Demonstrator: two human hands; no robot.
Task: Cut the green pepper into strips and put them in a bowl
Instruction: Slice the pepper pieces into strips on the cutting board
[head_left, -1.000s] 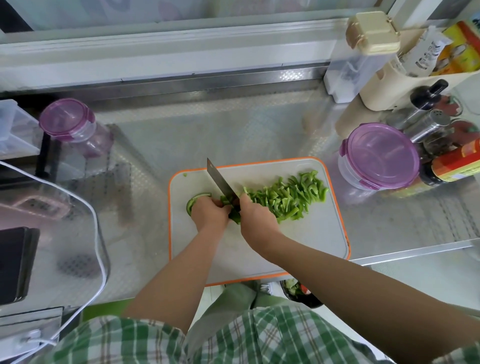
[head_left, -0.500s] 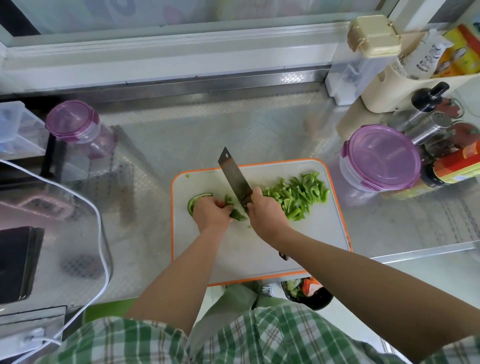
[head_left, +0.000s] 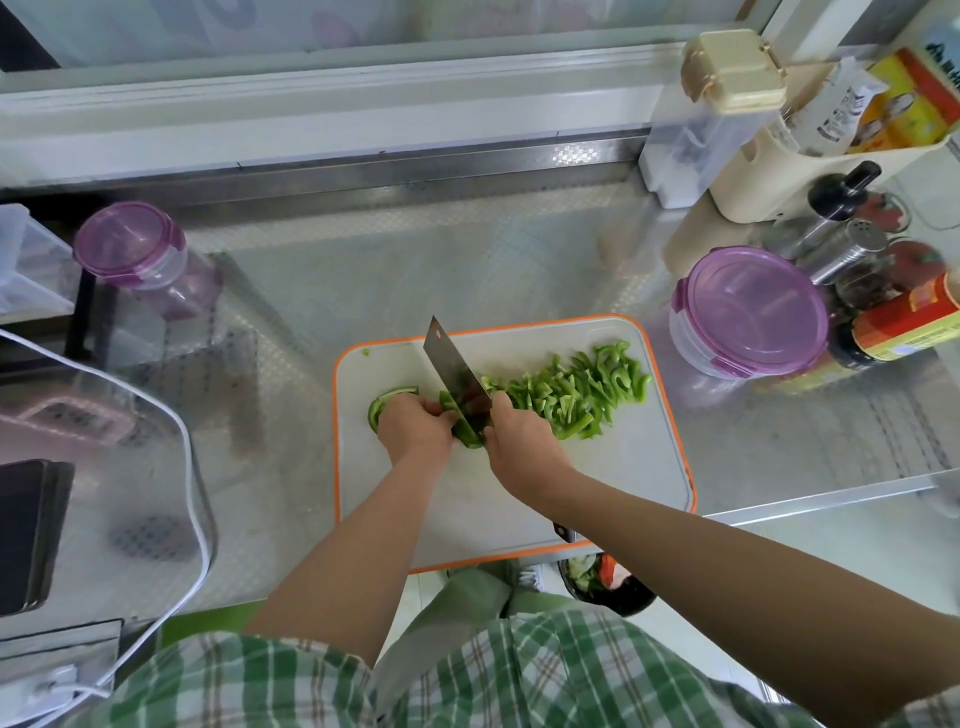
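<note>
Starting at the left, I am seeing a purple-lidded jar (head_left: 136, 249) standing on the counter (head_left: 363, 270), well apart from the board (head_left: 623, 467), at its 10 o'clock. The left hand (head_left: 413, 428), its forearm lying along 7 o'clock, is sitting knuckles-up on the board's left half. Its fingers are curling down over the pepper (head_left: 375, 411) and pinning it to the board; the fingertips are hidden from me. The pepper is lying flat under that hand, a curved green end poking out at the hand's 10 o'clock and another bit showing at its 3 o'clock, so its long axis is running roughly 9 to 3. Next the knife (head_left: 457, 379): its tip is pointing to 11 o'clock, the blade is leaning with its flat toward me, and its near end is meeting the pepper just beside the left knuckles. The right hand (head_left: 519, 441), its forearm lying along 4 o'clock, is wrapping tight round the handle, whose butt is peeking out below the wrist. Just right of it the strips (head_left: 576, 395) are lying heaped on the board, the heap stretching toward 2 o'clock. Off the board at 2 o'clock, a purple-lidded tub (head_left: 748, 312) is standing on the counter.
</note>
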